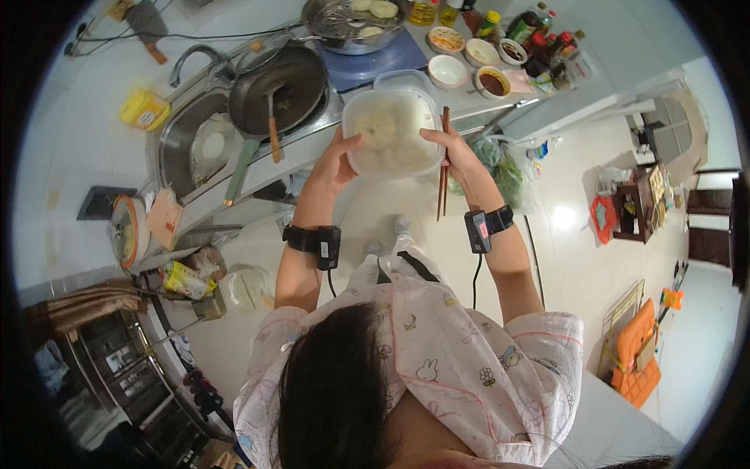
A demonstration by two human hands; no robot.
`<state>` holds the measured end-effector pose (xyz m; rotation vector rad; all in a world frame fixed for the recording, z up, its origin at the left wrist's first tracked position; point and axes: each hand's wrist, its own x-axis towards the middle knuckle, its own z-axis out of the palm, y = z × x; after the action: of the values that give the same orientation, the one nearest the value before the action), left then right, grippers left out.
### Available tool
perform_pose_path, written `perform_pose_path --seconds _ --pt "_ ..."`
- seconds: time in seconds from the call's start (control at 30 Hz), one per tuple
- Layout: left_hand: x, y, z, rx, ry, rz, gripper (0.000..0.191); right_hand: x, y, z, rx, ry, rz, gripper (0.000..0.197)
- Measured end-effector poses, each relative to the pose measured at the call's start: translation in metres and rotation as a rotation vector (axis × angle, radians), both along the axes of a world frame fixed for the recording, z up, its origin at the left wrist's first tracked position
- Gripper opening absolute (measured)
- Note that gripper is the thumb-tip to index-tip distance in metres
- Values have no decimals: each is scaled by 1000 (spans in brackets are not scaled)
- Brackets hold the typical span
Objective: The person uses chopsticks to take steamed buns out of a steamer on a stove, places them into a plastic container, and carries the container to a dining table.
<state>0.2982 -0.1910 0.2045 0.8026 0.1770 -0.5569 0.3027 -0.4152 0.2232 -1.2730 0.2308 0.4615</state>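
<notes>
Between my two hands is a translucent plastic food container (394,135) with pale pieces of food blurred inside it. My left hand (340,161) grips its left side, thumb on top. My right hand (457,152) holds the opposite side and also a pair of brown chopsticks (443,187), which point down towards the floor. A second clear plastic container or lid (404,81) shows behind the first, partly hidden by it. Beyond them a metal pan (328,26) with pale round pieces of food stands on a blue surface (375,61).
A dark frying pan (293,88) with a wooden-handled utensil (273,126) sits left, beside the sink (176,146). Several bowls, including a white bowl (447,71) and a sauce bowl (492,82), stand right, near bottles (548,50). Bagged greens (505,176) lie below the counter.
</notes>
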Motion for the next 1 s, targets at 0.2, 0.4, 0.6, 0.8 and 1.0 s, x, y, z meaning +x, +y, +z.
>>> perform_pose_path --seconds 0.2,0.4,0.6,0.8,1.0 --pt "-6 -54 -28 61 -142 -127 76 -23 -56 -47 126 126 -136 42" --pt "0 -130 -54 -24 -146 -227 75 -31 -137 -68 150 132 -198 22" --pt "15 -235 -58 -58 -154 -249 79 -27 -237 -86 117 158 -296 28" --pt "15 -323 -67 22 -67 -203 72 -23 -322 -77 34 187 -329 29" --pt "30 -357 -76 93 17 -224 60 -10 -365 -87 50 119 -287 27"
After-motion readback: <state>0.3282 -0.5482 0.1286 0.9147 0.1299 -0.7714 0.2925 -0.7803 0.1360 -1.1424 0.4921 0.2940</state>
